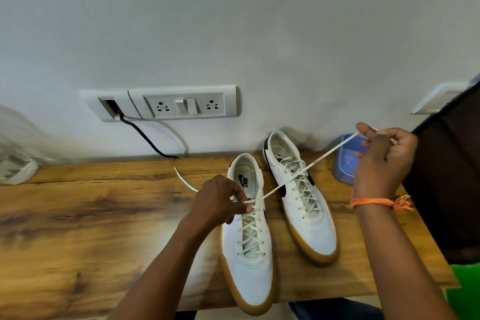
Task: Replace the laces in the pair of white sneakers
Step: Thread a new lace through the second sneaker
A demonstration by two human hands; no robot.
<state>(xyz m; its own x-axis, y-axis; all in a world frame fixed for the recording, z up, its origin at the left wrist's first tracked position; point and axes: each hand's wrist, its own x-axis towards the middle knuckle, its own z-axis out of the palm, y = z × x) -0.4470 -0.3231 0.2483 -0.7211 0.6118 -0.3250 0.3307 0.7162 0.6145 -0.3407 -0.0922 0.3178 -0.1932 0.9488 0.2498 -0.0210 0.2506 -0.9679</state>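
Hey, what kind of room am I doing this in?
Probably a home or office room, at a desk: a wooden tabletop against a plain wall, a switchboard with sockets above it, and a dark chair alongside.

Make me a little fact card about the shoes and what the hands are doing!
Left hand: left hand pinches the lace at the top eyelets of the near sneaker
Right hand: right hand grips the lace end, pulled up tight to the right
Loose end: other lace end sticks out left of the left hand
Other shoe: far sneaker, laced, lying on the table
Table: wooden table
Behind: blue box by the wall
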